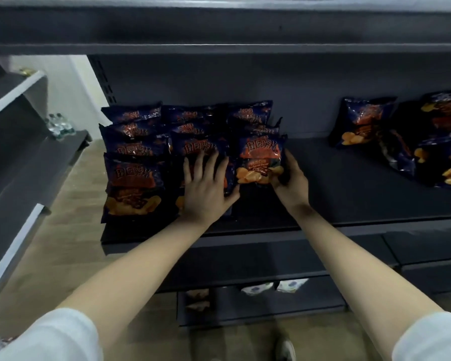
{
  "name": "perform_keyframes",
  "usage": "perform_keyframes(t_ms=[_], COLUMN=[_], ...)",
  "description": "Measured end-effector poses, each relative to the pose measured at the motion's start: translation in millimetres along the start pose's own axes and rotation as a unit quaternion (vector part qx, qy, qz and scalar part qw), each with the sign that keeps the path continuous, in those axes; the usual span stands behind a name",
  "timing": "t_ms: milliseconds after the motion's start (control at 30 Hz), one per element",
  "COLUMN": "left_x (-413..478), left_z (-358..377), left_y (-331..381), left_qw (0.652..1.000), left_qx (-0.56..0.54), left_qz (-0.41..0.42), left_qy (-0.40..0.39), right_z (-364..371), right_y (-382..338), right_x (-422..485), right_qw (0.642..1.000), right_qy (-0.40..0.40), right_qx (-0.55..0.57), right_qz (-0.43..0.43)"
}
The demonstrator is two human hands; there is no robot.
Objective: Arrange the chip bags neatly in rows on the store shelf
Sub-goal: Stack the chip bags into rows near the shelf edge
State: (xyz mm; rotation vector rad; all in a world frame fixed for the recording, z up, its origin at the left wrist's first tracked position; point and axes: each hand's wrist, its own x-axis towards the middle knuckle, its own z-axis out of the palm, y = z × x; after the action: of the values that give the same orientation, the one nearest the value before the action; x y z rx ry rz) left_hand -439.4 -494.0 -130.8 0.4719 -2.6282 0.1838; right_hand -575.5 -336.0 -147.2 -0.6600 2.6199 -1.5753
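done: three rows of chip bags forming at shelf left | now: left hand pressing flat, fingers spread; right hand gripping front bag | left: loose bags lying unsorted at right

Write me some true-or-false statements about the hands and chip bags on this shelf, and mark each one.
1. The left hand lies flat, fingers spread, on the front middle bag. True.
2. The right hand hangs empty below the shelf. False: its grip is on the front right bag, on the shelf.
3. A loose pile of bags lies at the shelf's right end. True.
4. The neat rows stand at the shelf's right end. False: they stand at its left end.
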Motion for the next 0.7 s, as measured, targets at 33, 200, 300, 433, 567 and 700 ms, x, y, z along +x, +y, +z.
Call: perform_keyframes(t_ms=[33, 200, 300, 433, 567, 700], left_x=[0, -1, -2, -2, 0, 1], left_z=[0, 4, 4, 4, 1, -7], left_y=[0, -1, 0, 0, -1, -3], left_qw=[1.000, 1.000, 1.000, 1.000, 1.000, 0.999], left_qx=[0.001, 0.002, 0.001, 0.003, -0.015, -0.045], left_qz=[0.000, 0.003, 0.005, 0.007, 0.005, 0.000], left_qy=[0.000, 0.014, 0.024, 0.026, 0.009, 0.017], right_z=[0, 2, 2, 1, -2, -13], right_y=[0, 4, 6, 6, -1, -6], right_x=[0, 4, 5, 8, 6, 5], right_qw=[1.000, 0.999, 0.998, 0.997, 0.998, 0.997], right_qy=[0.003, 0.001, -0.008, -0.016, -0.047, -0.047], right_qx=[-0.004, -0.033, -0.049, -0.067, -0.052, 0.060], right_qz=[-0.002, -0.035, -0.042, -0.040, -0.009, 0.030])
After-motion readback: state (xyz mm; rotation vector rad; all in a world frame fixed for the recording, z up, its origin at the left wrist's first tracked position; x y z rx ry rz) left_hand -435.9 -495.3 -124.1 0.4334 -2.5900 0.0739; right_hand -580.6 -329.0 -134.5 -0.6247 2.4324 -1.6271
